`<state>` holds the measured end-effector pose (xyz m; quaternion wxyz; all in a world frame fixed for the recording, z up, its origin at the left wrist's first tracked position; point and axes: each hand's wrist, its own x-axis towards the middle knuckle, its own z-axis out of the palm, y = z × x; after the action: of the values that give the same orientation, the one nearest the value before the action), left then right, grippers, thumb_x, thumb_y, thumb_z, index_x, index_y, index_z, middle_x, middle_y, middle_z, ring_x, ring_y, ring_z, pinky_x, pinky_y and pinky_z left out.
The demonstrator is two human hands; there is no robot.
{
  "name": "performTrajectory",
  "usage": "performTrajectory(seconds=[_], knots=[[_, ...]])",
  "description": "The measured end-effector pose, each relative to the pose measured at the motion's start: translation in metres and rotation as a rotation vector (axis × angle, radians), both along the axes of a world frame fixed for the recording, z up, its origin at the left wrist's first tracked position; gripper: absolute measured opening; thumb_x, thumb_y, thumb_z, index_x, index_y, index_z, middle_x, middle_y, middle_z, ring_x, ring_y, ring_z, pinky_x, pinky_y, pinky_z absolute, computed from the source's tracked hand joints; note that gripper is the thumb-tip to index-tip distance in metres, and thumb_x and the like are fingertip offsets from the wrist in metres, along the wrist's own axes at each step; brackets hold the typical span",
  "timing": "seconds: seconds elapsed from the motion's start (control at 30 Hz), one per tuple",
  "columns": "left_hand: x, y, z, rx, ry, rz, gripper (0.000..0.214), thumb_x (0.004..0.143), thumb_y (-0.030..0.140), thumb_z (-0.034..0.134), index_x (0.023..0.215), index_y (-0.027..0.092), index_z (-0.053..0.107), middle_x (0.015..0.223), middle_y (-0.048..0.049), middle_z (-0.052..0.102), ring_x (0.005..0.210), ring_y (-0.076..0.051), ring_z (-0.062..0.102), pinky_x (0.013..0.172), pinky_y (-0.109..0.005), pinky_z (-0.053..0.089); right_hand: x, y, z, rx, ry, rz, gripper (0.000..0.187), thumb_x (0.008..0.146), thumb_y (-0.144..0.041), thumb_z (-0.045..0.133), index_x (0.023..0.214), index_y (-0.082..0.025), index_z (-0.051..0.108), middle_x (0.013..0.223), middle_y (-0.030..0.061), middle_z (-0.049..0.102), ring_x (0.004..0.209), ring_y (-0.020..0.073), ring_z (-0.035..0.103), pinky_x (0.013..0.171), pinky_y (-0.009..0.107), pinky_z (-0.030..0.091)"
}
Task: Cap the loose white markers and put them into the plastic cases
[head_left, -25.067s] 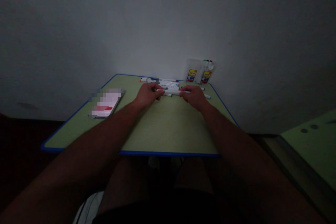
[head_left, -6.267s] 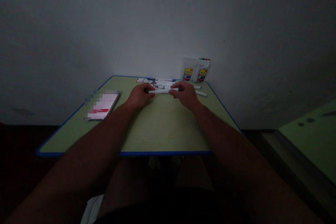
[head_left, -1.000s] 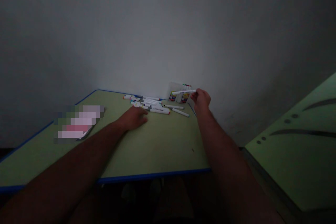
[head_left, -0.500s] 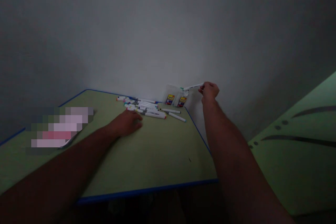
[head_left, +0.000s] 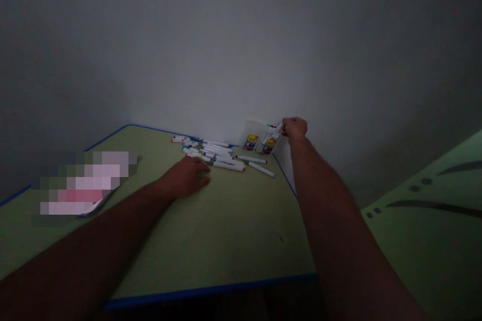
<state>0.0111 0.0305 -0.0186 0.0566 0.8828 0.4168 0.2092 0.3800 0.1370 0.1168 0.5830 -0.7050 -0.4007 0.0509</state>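
Observation:
At the far right corner of the table, my right hand [head_left: 295, 127] is closed on a white marker [head_left: 277, 131]. The marker slants down at the right half of a clear plastic case [head_left: 257, 128] with yellow, red and blue labels. Whether its tip is inside the case I cannot tell. My left hand [head_left: 188, 176] lies on the table with its fingers loosely spread, at the near edge of a pile of white markers [head_left: 216, 149] with coloured ends. Two loose markers, one with a black end [head_left: 253, 159] and one with a blue end [head_left: 262, 169], lie between the pile and the case.
The pale green table [head_left: 226, 230] has a blue edge and stands against a grey wall [head_left: 211, 50]. A blurred-out pinkish flat object [head_left: 92, 175] lies at the left. At the right rises a green panel [head_left: 433, 241] with dark curved marks.
My right hand has moved slightly down and left, bringing the marker from nearly level to a slant against the case. My left hand stays beside the pile. The view has shifted slightly.

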Motion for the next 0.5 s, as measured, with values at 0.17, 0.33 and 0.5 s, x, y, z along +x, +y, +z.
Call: performTrajectory(seconds=[0.17, 0.33, 0.5], knots=[[0.0, -0.001, 0.001, -0.005, 0.023, -0.004, 0.039, 0.088, 0.043, 0.055, 0.112, 0.018, 0.074, 0.121, -0.0136, 0.069, 0.115, -0.029, 0.061, 0.109, -0.048, 0.038, -0.003, 0.013, -0.008, -0.204, -0.255, -0.009, 0.021, 0.07, -0.024, 0.073, 0.087, -0.012, 0.074, 0.076, 0.0074, 0.072, 0.069, 0.02, 0.07, 0.063, 0.028, 0.056], [0.0, -0.002, 0.003, -0.002, 0.012, -0.004, 0.039, 0.088, 0.043, 0.056, 0.112, 0.018, 0.074, 0.12, -0.0132, 0.069, 0.114, -0.029, 0.061, 0.108, -0.047, 0.039, -0.01, 0.01, -0.001, -0.357, -0.555, -0.032, 0.031, 0.077, -0.03, 0.07, 0.095, -0.006, 0.078, 0.1, 0.0198, 0.074, 0.098, 0.0296, 0.07, 0.082, 0.03, 0.054], [0.0, -0.001, 0.002, -0.006, -0.002, -0.008, 0.038, 0.088, 0.044, 0.056, 0.111, 0.019, 0.074, 0.121, -0.0127, 0.069, 0.115, -0.028, 0.061, 0.107, -0.045, 0.04, -0.015, 0.008, 0.006, -0.517, -0.755, -0.009, 0.04, 0.085, -0.031, 0.062, 0.107, 0.0, 0.076, 0.113, 0.0275, 0.07, 0.109, 0.0336, 0.067, 0.088, 0.032, 0.052]])
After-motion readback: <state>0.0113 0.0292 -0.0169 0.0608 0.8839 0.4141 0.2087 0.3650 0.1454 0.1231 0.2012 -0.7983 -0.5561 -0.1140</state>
